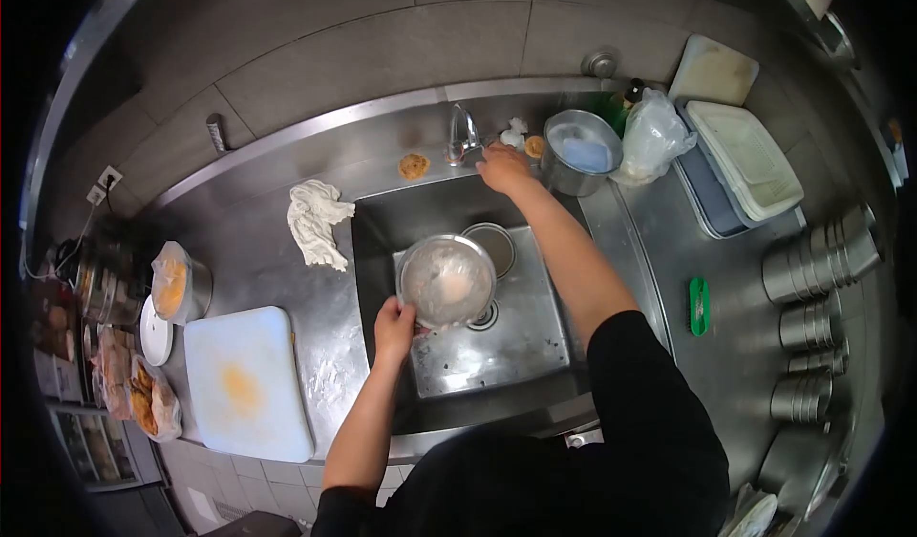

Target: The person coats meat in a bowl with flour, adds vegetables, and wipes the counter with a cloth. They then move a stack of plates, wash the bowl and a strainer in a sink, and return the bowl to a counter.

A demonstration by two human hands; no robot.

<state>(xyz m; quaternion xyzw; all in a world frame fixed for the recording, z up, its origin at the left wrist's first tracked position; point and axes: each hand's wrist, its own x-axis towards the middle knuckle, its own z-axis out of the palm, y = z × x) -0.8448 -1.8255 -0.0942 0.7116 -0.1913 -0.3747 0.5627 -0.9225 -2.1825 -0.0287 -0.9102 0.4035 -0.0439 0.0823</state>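
Observation:
My left hand (394, 331) grips the near left rim of a round metal bowl (447, 281), holding it over the sink (497, 360). Some cloudy, pale residue or liquid shows inside the bowl. My right hand (504, 166) reaches to the back edge of the sink, just right of the faucet (460, 140); its fingers are partly hidden, and whether they touch the faucet's handle is unclear. Behind the bowl, a second round container (491, 250) stands in the sink. A brown scrubber (414, 165) lies left of the faucet.
A crumpled white cloth (317, 224) and a stained cutting board (248, 384) lie on the left counter. Right of my right hand stand a metal pot (580, 155) and a plastic bag (654, 136). Farther right are stacked trays (750, 160), a green object (699, 306) and metal containers (812, 260).

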